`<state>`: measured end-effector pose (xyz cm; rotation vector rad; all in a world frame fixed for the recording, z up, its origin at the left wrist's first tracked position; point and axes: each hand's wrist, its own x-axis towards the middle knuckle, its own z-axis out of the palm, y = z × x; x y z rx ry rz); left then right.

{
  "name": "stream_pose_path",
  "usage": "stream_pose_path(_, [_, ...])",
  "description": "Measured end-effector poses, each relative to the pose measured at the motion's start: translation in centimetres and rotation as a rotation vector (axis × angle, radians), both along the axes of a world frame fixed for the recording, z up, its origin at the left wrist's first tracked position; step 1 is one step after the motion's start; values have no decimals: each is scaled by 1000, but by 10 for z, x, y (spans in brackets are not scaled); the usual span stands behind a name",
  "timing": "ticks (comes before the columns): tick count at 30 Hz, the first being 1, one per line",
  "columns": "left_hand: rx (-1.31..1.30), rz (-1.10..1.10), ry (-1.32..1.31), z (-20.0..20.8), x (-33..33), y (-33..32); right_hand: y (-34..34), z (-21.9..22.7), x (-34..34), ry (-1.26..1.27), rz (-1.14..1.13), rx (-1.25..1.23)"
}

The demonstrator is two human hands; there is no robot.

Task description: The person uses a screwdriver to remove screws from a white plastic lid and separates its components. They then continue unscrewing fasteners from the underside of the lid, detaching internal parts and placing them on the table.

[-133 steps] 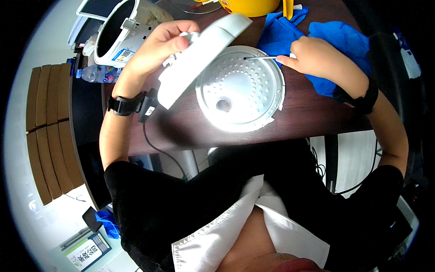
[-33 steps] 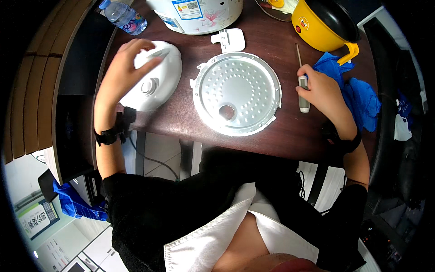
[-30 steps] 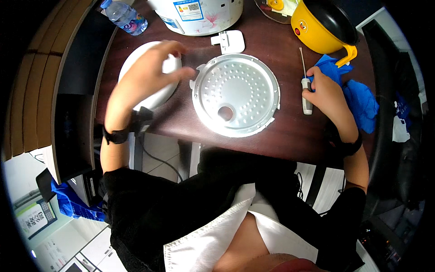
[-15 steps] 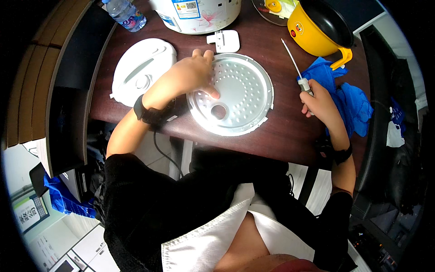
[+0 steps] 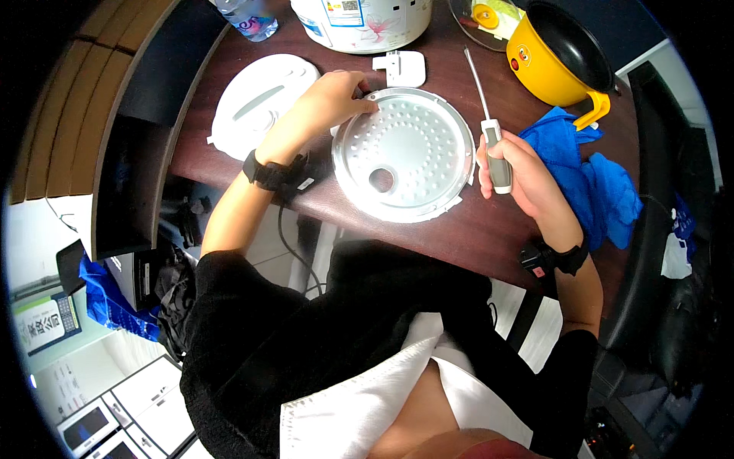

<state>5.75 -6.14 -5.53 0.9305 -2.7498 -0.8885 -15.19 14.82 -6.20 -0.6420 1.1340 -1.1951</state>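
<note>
A round, dimpled metal inner lid [image 5: 417, 145] with a hole near its lower left lies on the dark wooden table in front of me. My left hand [image 5: 336, 101] is at its upper left rim, thumb on the edge and fingers curled round it. Just right of the lid, my right hand [image 5: 520, 168] is closed round the grey and white handle of a screwdriver [image 5: 496, 157]. Its thin metal shaft points up and away from me. Partly behind my left forearm lies a white plastic lid cover [image 5: 252, 103].
Farther back stand a white floral rice cooker [image 5: 367, 27], a small white plastic part [image 5: 405, 69] and a water bottle [image 5: 248, 19]. A yellow pot [image 5: 535, 69] sits back right beside a glass lid [image 5: 466, 23]. Blue cloth [image 5: 608, 191] lies by my right wrist.
My left thumb has drawn back from the lid's middle to its rim. My right hand has brought the screwdriver closer to the lid, its handle now more upright. The whole view has shifted slightly.
</note>
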Motion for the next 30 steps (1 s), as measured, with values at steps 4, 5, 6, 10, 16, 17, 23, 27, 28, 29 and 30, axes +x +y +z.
stream_pose_path(4, [13,25,-17,3,-1,2,2,-16,2,20,-36,53])
stream_pose_path(5, [41,47,-42,5,-2,3,-1,-21,2,39,-34,61])
stream_pose_path(6, [16,34,-44,4,-4,3,-2,-23,2,57,-31,70])
stream_pose_path(10, [-160,-19,-16,-7,-8,2,-4,-24,-1,106,5,57])
stream_pose_path(16, [-532,-25,245,-13,-28,12,4,-25,-19,291,-57,75])
stream_pose_path(17, [-532,-30,245,-10,-34,16,5,-25,-21,279,-69,81])
stream_pose_path(23, [356,-74,177,6,-31,-10,5,-30,-29,225,-8,72])
stream_pose_path(27, [687,-53,342,26,-33,-10,4,-30,-35,278,-49,40])
stream_pose_path(28, [726,-78,391,23,-36,-8,6,-34,-36,253,-86,28])
stream_pose_path(29, [752,-109,447,26,-43,-7,5,-33,-37,271,-121,18])
stream_pose_path(30, [870,-78,533,28,-47,-1,5,-32,-36,290,-155,7])
